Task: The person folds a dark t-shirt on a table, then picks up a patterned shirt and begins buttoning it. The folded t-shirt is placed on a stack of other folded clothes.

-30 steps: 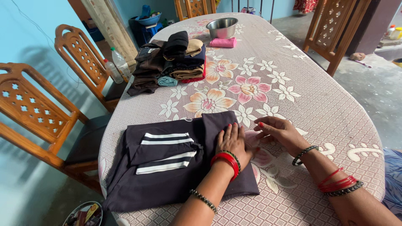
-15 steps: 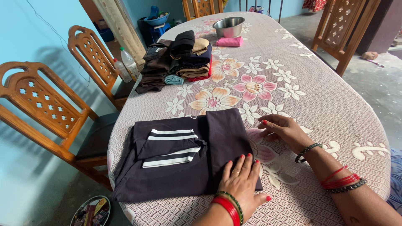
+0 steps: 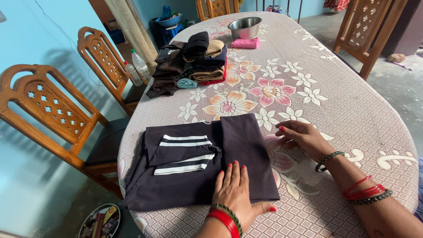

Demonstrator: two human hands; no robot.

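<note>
Left hand (image 3: pixel 234 190) lies flat, fingers spread, palm down on the near edge of a dark folded garment (image 3: pixel 198 165); grip wide, clasping nothing, only pressing the cloth. Right hand (image 3: pixel 302 136) rests on the counter (image 3: pixel 352 110) just right of the garment's far right corner, fingers loosely curled, grip empty, fingertips near the cloth edge; contact with it cannot be told. Garment sits at the near left of the counter, folded to a rough rectangle, with white-striped cuffs (image 3: pixel 185 152) lying on top at its middle. Farther off, left of centre, a pile of folded clothes (image 3: pixel 191 64). At the far end, a steel bowl (image 3: pixel 245 27) beside a pink cloth (image 3: pixel 245 42). Wooden chairs (image 3: pixel 53 119) stand along the left.
</note>
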